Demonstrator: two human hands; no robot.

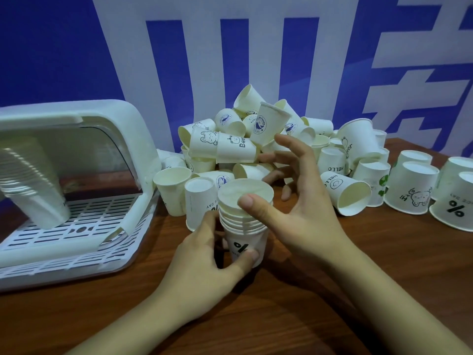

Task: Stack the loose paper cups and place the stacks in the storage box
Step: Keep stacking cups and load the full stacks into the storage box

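L hand [204,254] grip clamped on inverted cup stack [244,221] right of storage box [76,190], R hand [297,201] thumb on top, fingers apart.

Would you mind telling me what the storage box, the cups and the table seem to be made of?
Storage box: looks like smooth white moulded plastic, with a slotted grid floor and a clear window. Stack of cups, gripped by the left hand: matte off-white paper, with rolled rims and printed marks. Table: brown wood grain, possibly laminate.
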